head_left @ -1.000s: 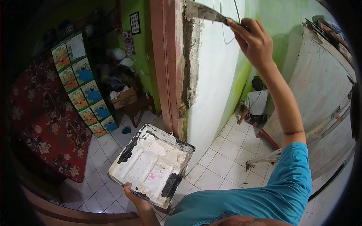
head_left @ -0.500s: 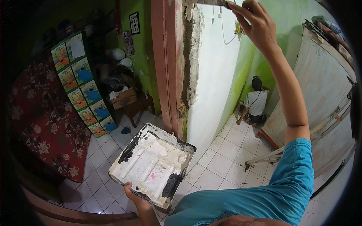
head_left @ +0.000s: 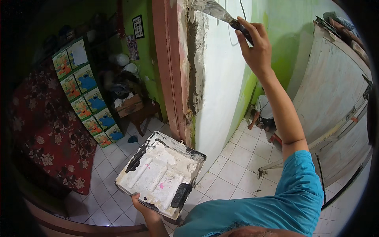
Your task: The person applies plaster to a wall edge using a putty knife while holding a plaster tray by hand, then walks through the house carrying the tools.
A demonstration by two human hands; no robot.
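- We see a pink-brown door frame (head_left: 170, 75), and we tell every place from it.
- We see the right hand (head_left: 256, 49) up high, to the right of the door frame. It is closed around the dark handle of a scraper (head_left: 217, 11), with the thumb and fingers pinching it.
- We see the scraper's flat grey blade lean up and left, back toward the top of the door frame. We cannot tell if its tip touches the rough grey strip (head_left: 199, 51) that runs just beside the frame.
- We see the left hand (head_left: 145, 209) below the door frame and a bit to its left. It grips the near edge of a tray (head_left: 181, 196), thumb on top. We cannot see its other fingers.
- We see the tray tilted, in front of the low end of the door frame. It is black, with lots of white paste (head_left: 152, 168) all over its inside and two small pink marks.
- We see a smooth white wall (head_left: 221, 79) to the right of the door frame, past the rough strip.
- We see another person (head_left: 263, 106) in a white shirt low down, far to the right of the door frame.
- We see drawers (head_left: 87, 81) with orange and blue pictures to the left of the door frame.
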